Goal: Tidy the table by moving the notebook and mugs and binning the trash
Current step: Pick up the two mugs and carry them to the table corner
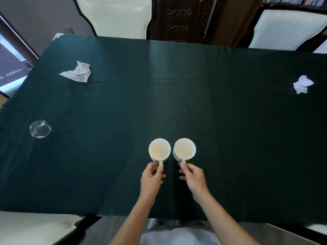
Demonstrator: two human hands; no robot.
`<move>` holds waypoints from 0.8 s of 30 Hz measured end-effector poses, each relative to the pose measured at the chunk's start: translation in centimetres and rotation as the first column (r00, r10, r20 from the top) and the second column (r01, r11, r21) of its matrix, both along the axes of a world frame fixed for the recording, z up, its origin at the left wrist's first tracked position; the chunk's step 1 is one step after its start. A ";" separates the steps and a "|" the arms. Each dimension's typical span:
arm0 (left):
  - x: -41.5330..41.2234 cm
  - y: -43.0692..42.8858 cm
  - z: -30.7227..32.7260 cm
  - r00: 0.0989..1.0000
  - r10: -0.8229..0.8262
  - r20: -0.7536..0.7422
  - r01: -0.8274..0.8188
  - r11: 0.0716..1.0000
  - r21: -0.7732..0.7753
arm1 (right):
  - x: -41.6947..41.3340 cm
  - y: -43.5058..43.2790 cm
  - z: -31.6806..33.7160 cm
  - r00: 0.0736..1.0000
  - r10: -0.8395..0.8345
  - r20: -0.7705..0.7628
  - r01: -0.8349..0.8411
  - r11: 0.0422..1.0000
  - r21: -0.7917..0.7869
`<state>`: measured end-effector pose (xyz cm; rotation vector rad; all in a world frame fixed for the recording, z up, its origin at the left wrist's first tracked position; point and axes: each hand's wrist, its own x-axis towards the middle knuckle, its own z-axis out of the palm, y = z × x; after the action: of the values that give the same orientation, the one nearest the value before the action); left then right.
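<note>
Two white mugs stand upright, side by side, near the front middle of the desk (230, 121), rims almost touching, handles pointing toward the person. Left mug (159, 149): pale inside, contents not discernible. Right mug (184, 149): same look.

Left hand (151, 179): fingers curled, thumb and fingers pinching the handle of the left mug. Right hand (193, 179): thumb on top of the right mug's handle, fingers curled below it, pinching it. Whether either mug is lifted off the cloth cannot be told.

Desk is covered by a dark green cloth with fold creases. Trash on it: crumpled tissue (77, 72) at far left, crumpled paper ball (302, 84) at far right, crushed clear plastic cup (40, 129) on its side near the left edge. All three lie well apart from the mugs.

White-cushioned chairs stand beyond the far edge, one at left (115, 16), one at right (286, 29).
</note>
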<state>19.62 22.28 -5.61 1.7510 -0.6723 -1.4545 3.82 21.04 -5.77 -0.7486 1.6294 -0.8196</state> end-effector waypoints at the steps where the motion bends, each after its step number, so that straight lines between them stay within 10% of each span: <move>1: -0.2 0.0 0.0 1.000 0.000 0.006 0.000 1.000 -0.006 | 0.1 0.0 -0.1 1.000 -0.003 0.018 0.003 1.000 0.001; 15: -0.3 1.4 5.0 0.980 0.159 0.115 -0.137 0.974 -0.179 | -1.3 1.5 4.7 0.991 0.068 -0.119 -0.084 0.988 -0.129; 24: 6.4 7.5 16.2 0.919 0.348 0.183 -0.242 0.867 -0.437 | 4.8 3.6 14.6 0.963 0.246 0.112 -0.194 0.918 -0.347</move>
<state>26.02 29.75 10.62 1.6323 -0.7375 -0.8125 8.60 24.62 8.88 -1.0606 1.2543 -0.9752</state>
